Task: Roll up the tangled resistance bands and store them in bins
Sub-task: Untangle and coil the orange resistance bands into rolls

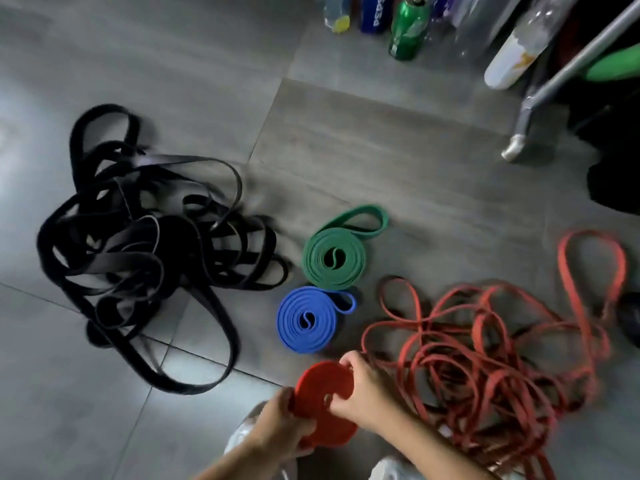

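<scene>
A red band roll (320,382) is held low in the middle of the view. My left hand (277,427) grips its lower left edge, and my right hand (363,393) pinches its right side. A tangled heap of red bands (485,348) spreads on the floor to the right, one strand leading toward the roll. A rolled green band (334,259) with a loose loop and a rolled blue band (308,320) lie on the floor just beyond my hands. A tangled pile of black bands (138,244) sits at the left.
Several bottles (408,29) stand along the far edge of the grey tiled floor (415,150). A metal frame leg (523,126) and a white bottle (509,60) are at the upper right. A dark object (630,320) lies at the right edge.
</scene>
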Demonstrator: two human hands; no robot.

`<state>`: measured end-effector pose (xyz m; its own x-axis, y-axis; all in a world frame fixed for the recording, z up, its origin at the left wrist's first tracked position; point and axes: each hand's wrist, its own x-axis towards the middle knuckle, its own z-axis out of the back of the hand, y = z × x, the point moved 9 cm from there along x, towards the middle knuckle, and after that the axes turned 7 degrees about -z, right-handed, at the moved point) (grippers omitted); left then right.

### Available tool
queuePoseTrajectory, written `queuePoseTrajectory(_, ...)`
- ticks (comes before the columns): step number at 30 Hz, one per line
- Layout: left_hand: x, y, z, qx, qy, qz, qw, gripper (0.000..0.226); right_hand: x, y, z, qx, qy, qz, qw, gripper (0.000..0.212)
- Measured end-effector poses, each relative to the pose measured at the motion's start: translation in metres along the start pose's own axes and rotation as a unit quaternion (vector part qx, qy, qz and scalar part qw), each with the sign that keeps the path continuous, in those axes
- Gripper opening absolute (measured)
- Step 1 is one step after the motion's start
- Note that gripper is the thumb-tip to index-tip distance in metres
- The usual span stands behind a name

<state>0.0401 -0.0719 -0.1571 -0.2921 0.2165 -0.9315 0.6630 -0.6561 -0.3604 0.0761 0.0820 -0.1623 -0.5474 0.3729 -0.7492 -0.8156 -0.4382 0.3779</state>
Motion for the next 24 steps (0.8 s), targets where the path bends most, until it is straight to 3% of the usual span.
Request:
queuePoseTrajectory(4, 0.015, 0.004, 0.000, -0.047, -0.023, 0.000, 0.999, 0.030, 0.016, -0.002, 0.002, -0.020, -0.038, 0.029, 0.999, 0.049)
queuePoseTrajectory(8, 0.021, -0.009, -0.034, -0.116, 0.005, 0.033, 0.993, 0.035, 0.033, -0.035, 0.034, -0.036, -0.099, -0.001, 0.994, 0.051)
queuePoseTrajectory(12, 0.032, -0.025, -0.062, -0.064, 0.060, 0.035, 0.996, 0.031, 0.045, -0.054, 0.068, -0.003, -0.163, -0.024, 0.986, 0.051)
queuePoseTrajectory(17, 0.042, -0.037, -0.064, -0.036, 0.080, 0.058, 0.994, 0.055, 0.050, -0.044, 0.067, -0.048, -0.208, -0.013, 0.977, 0.053)
queuePoseTrajectory(22, 0.046, -0.038, -0.068, -0.104, 0.063, 0.073, 0.990, 0.028, 0.052, -0.035, 0.069, -0.069, -0.235, -0.007, 0.970, 0.052)
queuePoseTrajectory(24, 0.045, -0.037, -0.074, -0.121, 0.056, 0.064, 0.989, 0.034, 0.054, -0.034, 0.068, -0.079, -0.231, -0.011, 0.970, 0.051)
